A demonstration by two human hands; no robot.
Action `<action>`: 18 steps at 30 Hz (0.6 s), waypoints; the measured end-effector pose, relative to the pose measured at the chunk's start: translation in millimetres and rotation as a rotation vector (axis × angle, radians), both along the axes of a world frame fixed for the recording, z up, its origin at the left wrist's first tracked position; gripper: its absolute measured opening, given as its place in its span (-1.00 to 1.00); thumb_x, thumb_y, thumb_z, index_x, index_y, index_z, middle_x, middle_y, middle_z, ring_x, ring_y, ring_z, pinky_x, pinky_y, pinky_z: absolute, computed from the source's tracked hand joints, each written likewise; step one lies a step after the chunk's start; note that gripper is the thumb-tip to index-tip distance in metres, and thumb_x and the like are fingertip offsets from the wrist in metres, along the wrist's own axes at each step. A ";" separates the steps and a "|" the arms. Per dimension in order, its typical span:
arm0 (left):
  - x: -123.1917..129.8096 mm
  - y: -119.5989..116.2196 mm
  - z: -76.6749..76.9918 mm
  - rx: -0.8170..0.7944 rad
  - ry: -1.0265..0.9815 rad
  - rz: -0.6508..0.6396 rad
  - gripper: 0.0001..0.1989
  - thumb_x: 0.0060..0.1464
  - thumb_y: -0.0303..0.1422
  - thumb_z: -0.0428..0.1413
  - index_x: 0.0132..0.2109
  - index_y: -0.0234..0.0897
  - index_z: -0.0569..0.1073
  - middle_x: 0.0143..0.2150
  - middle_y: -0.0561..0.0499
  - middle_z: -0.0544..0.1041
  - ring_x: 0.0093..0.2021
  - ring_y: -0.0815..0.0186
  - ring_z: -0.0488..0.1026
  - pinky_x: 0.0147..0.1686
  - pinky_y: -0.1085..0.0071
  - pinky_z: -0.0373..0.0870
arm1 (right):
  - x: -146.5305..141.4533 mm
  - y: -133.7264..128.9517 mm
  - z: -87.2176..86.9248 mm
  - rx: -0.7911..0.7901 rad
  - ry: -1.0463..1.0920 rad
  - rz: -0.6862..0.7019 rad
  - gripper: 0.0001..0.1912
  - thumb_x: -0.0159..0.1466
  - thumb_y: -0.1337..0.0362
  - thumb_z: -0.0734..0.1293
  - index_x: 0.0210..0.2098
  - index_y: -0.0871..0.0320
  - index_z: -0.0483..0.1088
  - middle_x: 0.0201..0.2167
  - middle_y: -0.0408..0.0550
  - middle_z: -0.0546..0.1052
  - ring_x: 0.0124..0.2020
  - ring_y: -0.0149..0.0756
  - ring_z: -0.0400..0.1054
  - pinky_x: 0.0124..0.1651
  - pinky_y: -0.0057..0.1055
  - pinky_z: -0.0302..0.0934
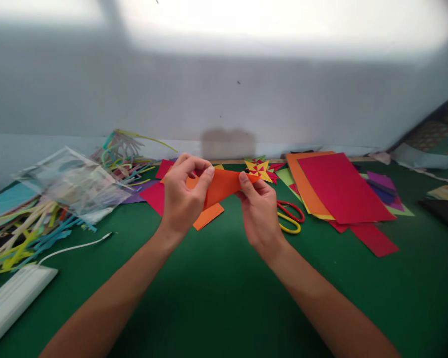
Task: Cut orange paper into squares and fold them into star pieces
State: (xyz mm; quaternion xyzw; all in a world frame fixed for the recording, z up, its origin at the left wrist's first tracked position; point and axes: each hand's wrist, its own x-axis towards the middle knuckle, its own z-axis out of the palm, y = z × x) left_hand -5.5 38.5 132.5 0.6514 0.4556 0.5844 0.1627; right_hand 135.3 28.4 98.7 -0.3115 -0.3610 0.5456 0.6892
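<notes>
Between my two hands, above the green table, is a folded piece of orange paper (224, 186), roughly triangular. My left hand (184, 191) pinches its left end between thumb and fingers. The thumb of my right hand (259, 206) presses on its narrow right end, with the fingers curled behind. Partly hidden behind my left hand lie another orange paper piece (209, 217) and a pink-red sheet (153, 198). Just right of my right hand, scissors (291, 219) with one red and one yellow handle rest on the table, their blades hidden.
Folded red-and-yellow paper stars (260, 170) lie at the back. A stack of red (343, 189) and orange sheets is at right. On the left are loose paper strips (26, 233), a clear plastic sleeve (74, 179), a white cable (78, 246) and a white power strip (22, 293).
</notes>
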 end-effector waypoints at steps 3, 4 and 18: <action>-1.1 0.8 -0.9 0.004 -0.005 0.008 -0.89 0.20 -0.39 0.18 -0.33 -0.17 0.54 -0.32 0.02 0.45 -0.30 0.27 0.35 -0.26 0.30 0.32 | 0.8 0.1 1.2 0.011 0.005 0.010 -0.81 0.29 0.08 0.46 -0.30 0.06 0.61 -0.23 -0.05 0.66 -0.06 -0.12 0.52 0.08 -0.12 0.35; -1.6 1.2 -1.4 0.005 -0.008 0.009 -0.89 0.20 -0.39 0.18 -0.32 -0.17 0.54 -0.32 0.02 0.44 -0.31 0.27 0.35 -0.27 0.30 0.31 | 0.7 -0.3 1.9 0.015 0.009 0.015 -0.81 0.30 0.08 0.45 -0.29 0.05 0.61 -0.22 -0.04 0.66 -0.04 -0.11 0.52 0.08 -0.12 0.35; -8.2 4.1 0.9 0.018 -0.079 0.046 -0.88 0.19 -0.40 0.20 -0.34 -0.19 0.53 -0.34 0.03 0.41 -0.32 0.30 0.33 -0.29 0.34 0.29 | 12.5 5.4 -1.8 0.025 0.002 -0.080 -0.84 0.30 0.09 0.44 -0.30 0.02 0.60 -0.34 -0.12 0.57 -0.26 -0.29 0.45 -0.07 -0.27 0.35</action>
